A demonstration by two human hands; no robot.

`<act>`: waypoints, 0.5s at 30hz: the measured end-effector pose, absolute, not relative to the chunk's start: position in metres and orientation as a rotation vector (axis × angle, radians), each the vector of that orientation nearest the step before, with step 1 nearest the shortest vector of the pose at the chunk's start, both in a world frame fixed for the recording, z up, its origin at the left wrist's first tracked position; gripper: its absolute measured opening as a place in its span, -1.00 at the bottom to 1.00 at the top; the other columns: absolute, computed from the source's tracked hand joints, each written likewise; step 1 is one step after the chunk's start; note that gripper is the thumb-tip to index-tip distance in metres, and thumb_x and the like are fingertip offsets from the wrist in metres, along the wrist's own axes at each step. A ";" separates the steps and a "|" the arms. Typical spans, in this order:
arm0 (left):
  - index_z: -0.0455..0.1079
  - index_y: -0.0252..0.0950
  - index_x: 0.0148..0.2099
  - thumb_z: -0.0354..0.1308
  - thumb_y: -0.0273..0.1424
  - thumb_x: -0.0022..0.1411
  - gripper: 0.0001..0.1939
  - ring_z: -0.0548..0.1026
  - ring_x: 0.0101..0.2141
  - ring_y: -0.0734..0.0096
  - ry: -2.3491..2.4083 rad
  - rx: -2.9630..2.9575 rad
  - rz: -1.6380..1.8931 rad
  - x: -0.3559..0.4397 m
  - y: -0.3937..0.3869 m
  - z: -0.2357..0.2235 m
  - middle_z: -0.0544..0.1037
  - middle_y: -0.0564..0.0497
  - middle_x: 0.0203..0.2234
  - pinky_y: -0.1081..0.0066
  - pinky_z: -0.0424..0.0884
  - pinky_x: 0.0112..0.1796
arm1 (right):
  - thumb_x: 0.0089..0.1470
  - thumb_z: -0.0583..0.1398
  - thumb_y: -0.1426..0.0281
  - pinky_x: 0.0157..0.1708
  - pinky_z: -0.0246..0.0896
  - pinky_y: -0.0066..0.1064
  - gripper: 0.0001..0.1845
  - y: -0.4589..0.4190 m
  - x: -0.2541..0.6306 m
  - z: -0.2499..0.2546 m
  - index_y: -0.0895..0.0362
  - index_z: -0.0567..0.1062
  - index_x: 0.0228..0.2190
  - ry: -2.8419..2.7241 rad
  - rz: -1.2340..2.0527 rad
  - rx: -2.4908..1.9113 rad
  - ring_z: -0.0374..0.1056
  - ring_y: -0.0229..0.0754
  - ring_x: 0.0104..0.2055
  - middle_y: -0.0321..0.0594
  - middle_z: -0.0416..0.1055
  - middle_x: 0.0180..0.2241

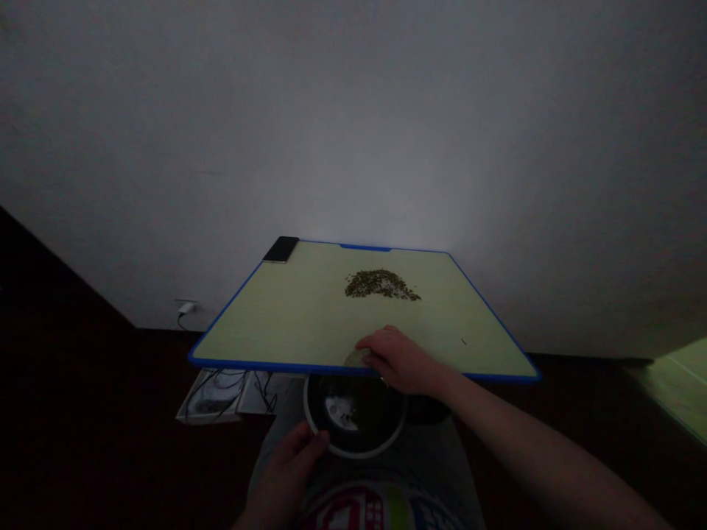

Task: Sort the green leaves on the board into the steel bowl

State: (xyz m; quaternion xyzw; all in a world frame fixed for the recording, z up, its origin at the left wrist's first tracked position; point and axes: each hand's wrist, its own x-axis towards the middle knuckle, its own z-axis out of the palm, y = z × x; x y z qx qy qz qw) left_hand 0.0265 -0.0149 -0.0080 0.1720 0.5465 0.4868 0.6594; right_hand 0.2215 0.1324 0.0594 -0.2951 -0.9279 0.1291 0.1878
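Observation:
A small light-green table [287, 316] with a blue rim stands in front of me against a white wall. A pile of small dark-green grains [380, 284] lies on its far half. My left hand [292, 460] grips the rim of a round metal bowl [381, 434] held just below the table's near edge, over my lap. My right hand [398, 359] rests at the near edge above the bowl, fingers curled over a small pale thing I cannot make out.
A black phone [280, 249] lies on the table's far left corner. Under the table sits a white box with tangled cables [221, 394]. A charger [186, 308] is plugged into the wall at lower left. Another green surface [682, 383] shows at right.

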 end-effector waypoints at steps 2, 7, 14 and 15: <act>0.51 -0.25 -0.30 0.36 -0.24 -0.13 -0.69 0.62 -0.20 -0.02 1.176 0.351 1.098 0.025 -0.014 -0.012 0.71 -0.07 -0.40 0.16 0.50 -0.17 | 0.18 0.07 0.41 -0.16 0.15 -0.31 -0.72 0.154 0.228 0.063 0.18 0.47 -0.11 -2.461 0.361 -0.893 0.35 -0.14 -0.19 -0.07 0.48 -0.22; 0.51 -0.22 -0.34 0.37 -0.26 -0.14 -0.74 0.63 -0.23 -0.01 1.125 0.334 1.107 0.023 -0.012 -0.014 0.71 -0.04 -0.40 0.14 0.48 -0.12 | 0.15 0.07 0.29 -0.40 0.10 -0.42 -0.70 0.220 0.255 0.072 0.13 0.44 -0.12 -2.047 0.399 -1.121 0.22 -0.24 -0.46 -0.31 0.37 -0.48; 0.50 -0.19 -0.35 0.33 -0.20 -0.14 -0.73 0.62 -0.20 -0.05 1.221 0.410 1.094 0.022 -0.012 -0.015 0.71 -0.06 -0.37 0.13 0.48 -0.12 | 0.10 0.04 0.23 -0.45 0.06 -0.41 -0.67 0.271 0.317 0.052 0.12 0.42 -0.16 -1.756 0.276 -1.341 0.19 -0.21 -0.49 -0.35 0.24 -0.56; 0.50 -0.20 -0.34 0.32 -0.18 -0.14 -0.71 0.61 -0.18 -0.06 1.242 0.441 1.091 0.022 -0.012 -0.015 0.71 -0.08 -0.36 0.13 0.48 -0.12 | 0.10 0.03 0.23 -0.45 0.06 -0.40 -0.66 0.274 0.326 0.048 0.11 0.41 -0.16 -1.742 0.284 -1.362 0.19 -0.21 -0.49 -0.35 0.25 -0.56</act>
